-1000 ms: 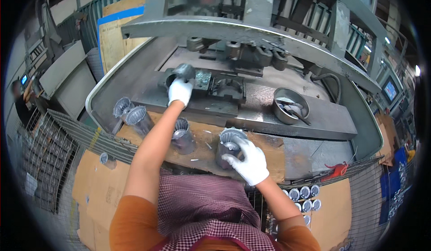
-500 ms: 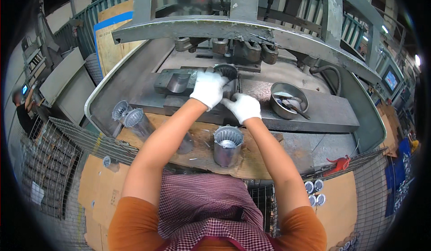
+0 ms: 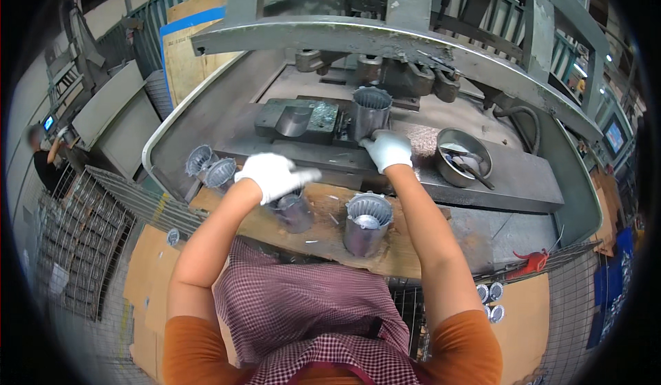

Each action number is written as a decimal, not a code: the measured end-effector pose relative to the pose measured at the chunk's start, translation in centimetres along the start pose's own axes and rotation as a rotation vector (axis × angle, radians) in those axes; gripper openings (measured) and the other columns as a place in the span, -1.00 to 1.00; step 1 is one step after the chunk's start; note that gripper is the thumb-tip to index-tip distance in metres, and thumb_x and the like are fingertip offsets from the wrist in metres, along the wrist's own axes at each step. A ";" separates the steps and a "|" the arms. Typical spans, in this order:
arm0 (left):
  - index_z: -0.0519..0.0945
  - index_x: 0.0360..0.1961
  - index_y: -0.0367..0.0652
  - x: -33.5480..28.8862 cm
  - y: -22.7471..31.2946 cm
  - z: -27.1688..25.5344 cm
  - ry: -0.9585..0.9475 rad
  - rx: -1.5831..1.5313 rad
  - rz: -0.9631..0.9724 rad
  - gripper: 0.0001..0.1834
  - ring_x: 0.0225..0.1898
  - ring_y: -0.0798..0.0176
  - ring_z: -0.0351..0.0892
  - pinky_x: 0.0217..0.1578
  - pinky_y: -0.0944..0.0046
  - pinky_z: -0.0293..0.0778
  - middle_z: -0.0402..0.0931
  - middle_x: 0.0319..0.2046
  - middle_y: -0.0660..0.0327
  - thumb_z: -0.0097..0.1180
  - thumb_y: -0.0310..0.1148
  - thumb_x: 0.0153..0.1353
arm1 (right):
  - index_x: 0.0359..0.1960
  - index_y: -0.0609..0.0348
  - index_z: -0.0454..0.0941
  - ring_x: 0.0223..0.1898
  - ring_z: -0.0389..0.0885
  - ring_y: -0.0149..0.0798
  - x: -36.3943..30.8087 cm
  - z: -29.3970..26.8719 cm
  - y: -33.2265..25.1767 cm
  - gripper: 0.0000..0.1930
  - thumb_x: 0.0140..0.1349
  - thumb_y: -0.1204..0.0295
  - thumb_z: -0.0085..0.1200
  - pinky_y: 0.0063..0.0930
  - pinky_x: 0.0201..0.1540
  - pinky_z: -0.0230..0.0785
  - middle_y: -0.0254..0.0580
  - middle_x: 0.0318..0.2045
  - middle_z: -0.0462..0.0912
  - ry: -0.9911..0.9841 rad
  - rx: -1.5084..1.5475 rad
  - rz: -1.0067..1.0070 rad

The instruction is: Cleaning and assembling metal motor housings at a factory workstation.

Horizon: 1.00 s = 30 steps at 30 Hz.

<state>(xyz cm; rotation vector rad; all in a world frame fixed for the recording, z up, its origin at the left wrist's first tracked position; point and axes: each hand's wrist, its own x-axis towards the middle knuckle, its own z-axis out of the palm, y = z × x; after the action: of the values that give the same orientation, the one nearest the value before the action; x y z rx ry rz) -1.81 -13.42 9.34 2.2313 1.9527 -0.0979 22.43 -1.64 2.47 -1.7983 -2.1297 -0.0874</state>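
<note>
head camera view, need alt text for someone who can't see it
A person's gloved right hand is at the base of a metal cup on a machine. The gloved left hand is above a wooden board with similar cups.

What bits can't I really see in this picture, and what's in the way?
In the head view:
- The left hand: its fingers are blurred.
- The metal cup below that hand: the hand covers part of its rim.
- The upright cup on the machine: the right hand and its block hide its bottom.
- The machine frame's top: cut off by the upper edge.
- The screen: too small to read.
</note>
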 end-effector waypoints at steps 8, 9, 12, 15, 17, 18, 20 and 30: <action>0.65 -0.23 -0.22 -0.2 -3.2 9.1 0.161 -0.163 0.129 -0.38 -0.18 -0.17 0.59 -0.07 0.00 0.45 0.62 -0.27 -0.11 -0.21 0.15 0.31 | -0.32 0.05 0.68 -0.19 0.64 0.01 -5.7 -2.3 1.2 -0.59 0.22 -0.02 0.01 -0.20 -0.11 0.45 -0.04 -0.28 0.68 0.129 0.229 0.031; 0.65 -0.21 -0.20 0.6 -4.6 10.5 0.231 -0.213 0.176 -0.46 -0.19 -0.19 0.58 -0.07 -0.01 0.44 0.62 -0.27 -0.11 -0.16 0.07 0.33 | -0.30 0.06 0.68 -0.20 0.64 0.01 -8.1 -3.9 2.4 -0.59 0.22 -0.02 0.02 -0.21 -0.10 0.45 -0.04 -0.27 0.68 0.140 0.242 0.049; 0.64 -0.21 -0.23 0.5 -6.7 10.8 0.318 -1.362 -0.094 -0.71 -0.28 0.18 0.61 -0.23 0.23 0.51 0.65 -0.30 0.13 0.02 -0.23 0.30 | -0.30 0.11 0.69 -0.24 0.66 -0.03 -14.9 -6.0 7.4 -0.70 0.18 0.14 0.15 -0.30 -0.13 0.48 -0.06 -0.30 0.69 0.371 0.296 0.109; 0.64 -0.17 -0.22 0.6 -6.3 7.2 0.457 -1.772 -0.183 -0.69 -0.21 0.32 0.55 -0.16 0.29 0.45 0.62 -0.24 0.21 0.08 -0.19 0.27 | -0.27 0.19 0.67 -0.28 0.65 -0.05 -21.2 -8.4 13.9 -0.77 0.17 0.28 0.19 -0.32 -0.13 0.47 -0.03 -0.32 0.69 0.489 0.281 0.275; 0.64 -0.15 -0.24 3.0 -5.9 5.6 0.668 -1.691 -0.080 -0.67 -0.11 0.26 0.54 -0.04 0.26 0.41 0.61 -0.18 0.17 0.03 -0.19 0.29 | -0.27 0.23 0.66 -0.27 0.65 -0.07 -25.2 -9.5 18.7 -0.77 0.19 0.31 0.19 -0.32 -0.12 0.45 -0.03 -0.30 0.68 0.529 0.195 0.406; 0.63 -0.13 -0.27 4.3 -5.4 4.7 0.821 -1.533 -0.009 -0.65 -0.06 0.21 0.53 0.02 0.24 0.38 0.61 -0.15 0.13 0.00 -0.20 0.30 | -0.27 0.25 0.65 -0.26 0.65 -0.09 -27.0 -9.7 21.2 -0.76 0.20 0.30 0.18 -0.33 -0.12 0.44 -0.03 -0.29 0.68 0.537 0.130 0.446; 0.60 -0.08 -0.33 8.4 -6.8 5.0 0.971 -1.016 0.136 -0.61 -0.02 0.06 0.53 0.06 0.20 0.37 0.59 -0.10 0.01 -0.06 -0.21 0.31 | -0.24 0.26 0.63 -0.24 0.65 -0.10 -29.2 -9.3 24.8 -0.75 0.22 0.30 0.16 -0.32 -0.10 0.43 -0.01 -0.28 0.68 0.483 0.214 0.552; 0.59 -0.18 -0.29 15.4 -1.7 7.6 0.866 -0.286 -0.092 -0.39 -0.14 -0.19 0.54 -0.09 -0.05 0.45 0.54 -0.18 -0.18 -0.10 0.15 0.27 | -0.18 0.27 0.64 -0.39 0.49 -0.42 -30.2 -5.3 27.5 -0.70 0.36 0.28 -0.03 -0.52 -0.29 0.33 -0.27 -0.42 0.60 0.593 0.543 0.649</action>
<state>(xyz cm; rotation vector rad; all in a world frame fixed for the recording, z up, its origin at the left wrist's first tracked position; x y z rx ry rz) -0.87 0.50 -0.79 2.1555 2.2147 1.2380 54.13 -26.32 -6.61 -1.7375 -0.9867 0.1020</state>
